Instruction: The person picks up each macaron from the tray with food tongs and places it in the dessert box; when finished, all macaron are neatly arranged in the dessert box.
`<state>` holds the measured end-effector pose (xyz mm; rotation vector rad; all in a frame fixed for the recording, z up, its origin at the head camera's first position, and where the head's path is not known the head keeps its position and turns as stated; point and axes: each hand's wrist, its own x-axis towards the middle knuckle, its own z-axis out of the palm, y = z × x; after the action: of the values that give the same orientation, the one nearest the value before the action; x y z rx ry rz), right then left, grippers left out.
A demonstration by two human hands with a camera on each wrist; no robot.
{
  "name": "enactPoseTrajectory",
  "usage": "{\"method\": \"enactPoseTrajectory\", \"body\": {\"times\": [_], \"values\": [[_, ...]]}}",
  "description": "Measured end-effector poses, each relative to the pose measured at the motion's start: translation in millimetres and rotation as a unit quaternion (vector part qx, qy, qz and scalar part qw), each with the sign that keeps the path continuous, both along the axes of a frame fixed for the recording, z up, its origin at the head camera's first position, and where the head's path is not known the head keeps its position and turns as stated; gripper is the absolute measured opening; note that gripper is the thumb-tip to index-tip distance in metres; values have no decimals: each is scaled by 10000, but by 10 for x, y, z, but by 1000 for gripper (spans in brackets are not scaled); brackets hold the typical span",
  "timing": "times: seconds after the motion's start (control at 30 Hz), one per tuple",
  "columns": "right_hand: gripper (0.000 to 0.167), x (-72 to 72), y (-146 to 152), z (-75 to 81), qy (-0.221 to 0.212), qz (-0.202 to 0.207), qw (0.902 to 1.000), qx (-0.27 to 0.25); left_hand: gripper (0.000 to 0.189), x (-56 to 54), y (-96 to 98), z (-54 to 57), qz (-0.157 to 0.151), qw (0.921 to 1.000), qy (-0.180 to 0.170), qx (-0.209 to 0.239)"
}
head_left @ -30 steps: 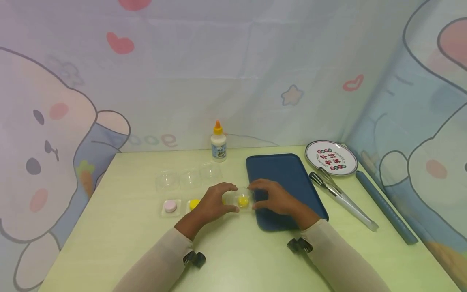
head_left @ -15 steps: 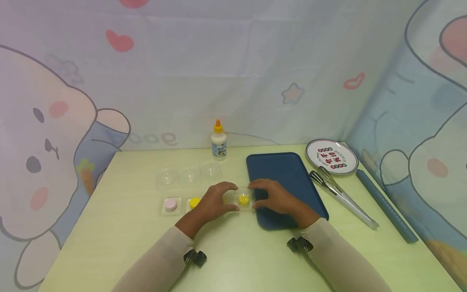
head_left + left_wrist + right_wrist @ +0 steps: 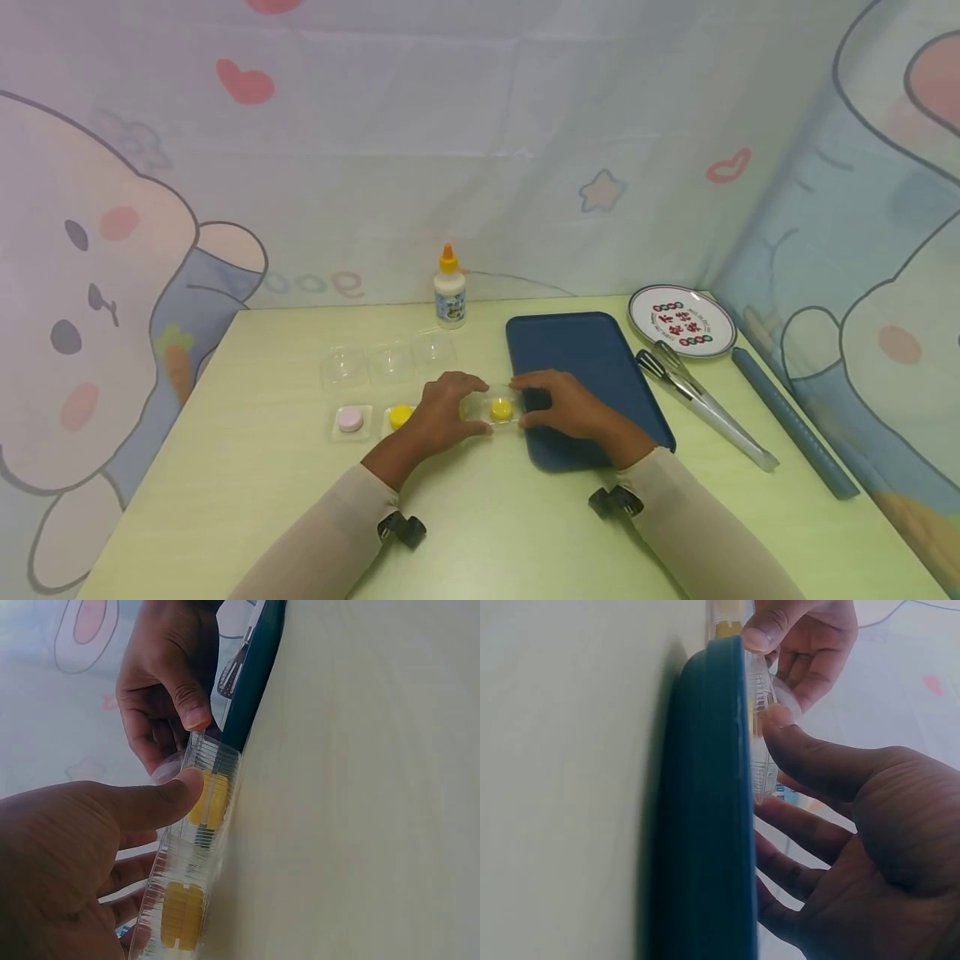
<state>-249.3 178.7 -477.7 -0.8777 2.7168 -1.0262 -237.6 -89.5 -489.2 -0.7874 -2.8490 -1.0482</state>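
A small clear plastic box with a yellow round piece inside sits between my hands, left of the blue tray. My left hand pinches its left side, thumb near and fingers far; my right hand pinches the right side likewise, over the tray's edge. A clear dome shows on the box in the left wrist view. To the left stand a clear base with a pink round piece and another with a yellow piece. My left hand mostly hides one more yellow piece.
Behind are three clear domed lids and a glue bottle. The blue tray lies under my right hand. Further right are a printed plate, metal tongs and a long blue-grey bar.
Both hands stay on the clear box, with almost no movement. The head view shifts very slightly.
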Motion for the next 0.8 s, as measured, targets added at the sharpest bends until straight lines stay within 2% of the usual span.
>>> {"method": "enactPoseTrajectory", "body": {"times": [0.27,0.57,0.8], "values": [[52,-11,7,-19,-6,-67,10000,23,58,17,0,16,-13,9998,178,-50],[57,-6,21,-26,-89,-58,9999,102,63,16,-11,18,-7,9999,65,-140],[62,-27,22,23,-48,-62,9999,-71,74,-32,-137,126,43,9997,36,-246]]}}
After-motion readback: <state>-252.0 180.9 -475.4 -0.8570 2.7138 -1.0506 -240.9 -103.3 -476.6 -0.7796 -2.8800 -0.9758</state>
